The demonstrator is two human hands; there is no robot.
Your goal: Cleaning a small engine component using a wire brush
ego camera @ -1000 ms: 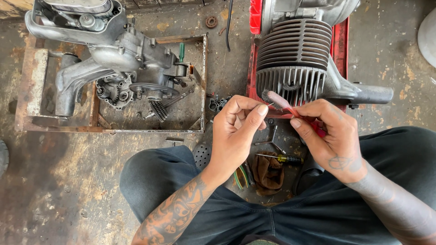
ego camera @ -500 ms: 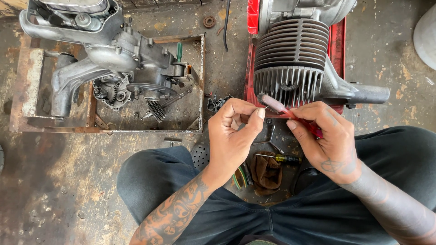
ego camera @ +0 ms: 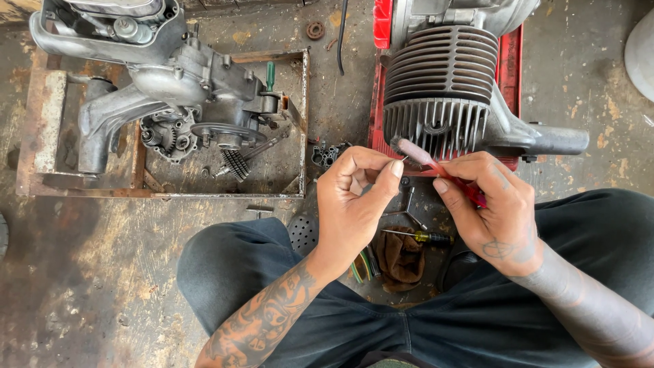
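Sitting: a person on a stained, oil-dark concrete floor (ego camera: 102, 272), legs in dark trousers.
Left hand (ego camera: 354, 197): thumb and forefinger pinched together on a tiny part, too small to identify.
Right hand (ego camera: 494, 211): fingers closed round a red-handled brush (ego camera: 436, 167), its pale tip just beside the left fingertips.
Ahead: finned engine cylinder (ego camera: 439, 88) on a red stand (ego camera: 378, 88).
Left: engine casing (ego camera: 170, 82) in a rusty metal tray (ego camera: 41, 123).
Between knees: brown rag (ego camera: 402, 259), yellow-handled screwdriver (ego camera: 419, 236).

Left hand (ego camera: 354, 204) fingertips have closed toward the brush (ego camera: 436, 167) tip; right hand (ego camera: 494, 211) has shifted slightly.
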